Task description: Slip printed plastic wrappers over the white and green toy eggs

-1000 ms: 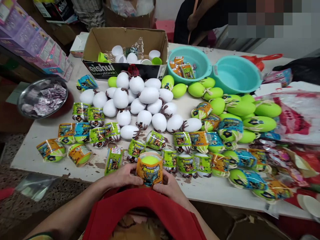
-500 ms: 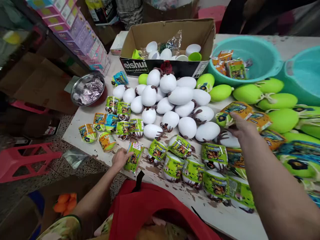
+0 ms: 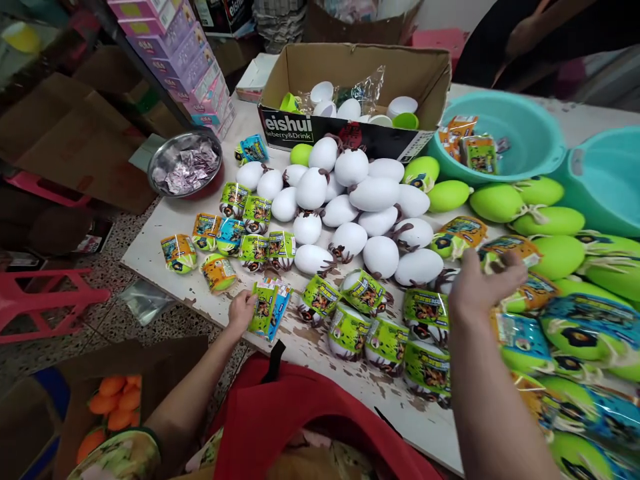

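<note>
My left hand (image 3: 242, 311) is closed on the edge of a stack of flat green and blue printed wrappers (image 3: 266, 308) at the table's front edge. Above the green eggs on the right, my right hand (image 3: 485, 283) has its fingers apart and holds nothing. Near its fingers lie orange-wrapped green eggs (image 3: 510, 251). Plain white eggs (image 3: 381, 256) with brown claw-like pieces fill the middle. In front of them stand white eggs in green printed wrappers (image 3: 349, 331). Smaller wrapped eggs (image 3: 179, 253) sit at the left.
A cardboard box (image 3: 350, 137) of shell halves stands at the back. Teal basins (image 3: 545, 157) are at the back right, and a metal bowl (image 3: 159, 180) of small packets is at the left. A person's hand (image 3: 523, 35) shows at the far top right.
My right hand has opened and lifted off the orange-wrapped egg, moving slightly right and down. Blue wrappers now show beside the green one at my left hand. The view has shifted.
</note>
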{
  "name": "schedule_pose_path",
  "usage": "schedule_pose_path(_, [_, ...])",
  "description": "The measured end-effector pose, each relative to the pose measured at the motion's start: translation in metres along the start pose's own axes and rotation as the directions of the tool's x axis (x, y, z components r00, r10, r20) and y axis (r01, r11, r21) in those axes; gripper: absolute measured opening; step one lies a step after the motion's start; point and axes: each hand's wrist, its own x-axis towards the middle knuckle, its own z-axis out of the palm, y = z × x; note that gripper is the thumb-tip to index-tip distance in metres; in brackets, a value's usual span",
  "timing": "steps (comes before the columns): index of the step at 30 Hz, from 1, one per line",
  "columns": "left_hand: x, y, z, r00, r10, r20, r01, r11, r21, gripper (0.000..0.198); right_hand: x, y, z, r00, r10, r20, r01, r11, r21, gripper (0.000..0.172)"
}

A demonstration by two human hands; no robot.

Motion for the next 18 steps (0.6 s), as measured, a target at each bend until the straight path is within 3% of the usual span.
schedule_pose_path(1, [-0.002,-0.002,-0.004,1.000,0.028,-0.002,-0.028,1.000,-0.014,0.022,-0.033,-0.016,-0.005,0.999,0.021,0.028,-0.023,0.998,0.063,0.055])
schedule_pose_path(2, [-0.003,-0.003,-0.007,0.998,0.060,-0.002,-0.060,0.998,-0.025,0.024,-0.068,-0.032,-0.007,0.986,0.026,0.168,-0.052,0.987,0.149,0.049])
schedule_pose_path(3, [-0.004,-0.004,-0.010,0.996,0.093,-0.002,-0.093,0.995,-0.034,0.026,-0.105,-0.045,-0.007,0.928,0.019,0.371,-0.110,0.968,0.224,0.044])
schedule_pose_path(5, [-0.003,-0.007,-0.012,0.989,0.149,-0.003,-0.149,0.988,-0.046,0.027,-0.174,-0.065,0.000,0.695,-0.040,0.718,-0.238,0.929,0.282,0.035])
schedule_pose_path(7, [0.000,-0.009,-0.010,0.982,0.189,-0.009,-0.189,0.980,-0.058,0.026,-0.228,-0.072,0.013,0.504,-0.090,0.859,-0.330,0.899,0.288,0.032])
schedule_pose_path(9, [0.004,-0.012,-0.006,0.974,0.223,-0.027,-0.225,0.971,-0.080,0.025,-0.264,-0.071,0.028,0.364,-0.108,0.925,-0.379,0.890,0.254,0.032])
schedule_pose_path(11, [0.008,-0.015,-0.003,0.967,0.250,-0.056,-0.254,0.961,-0.104,0.024,-0.284,-0.066,0.045,0.258,-0.100,0.961,-0.407,0.891,0.202,0.032])
schedule_pose_path(13, [0.009,-0.019,-0.001,0.962,0.260,-0.084,-0.270,0.954,-0.130,0.026,-0.296,-0.059,0.063,0.199,-0.072,0.977,-0.430,0.890,0.153,0.035])
schedule_pose_path(18, [0.007,-0.029,-0.005,0.965,0.250,-0.079,-0.260,0.945,-0.198,0.026,-0.317,-0.050,0.101,0.207,0.033,0.978,-0.470,0.880,0.070,0.040])
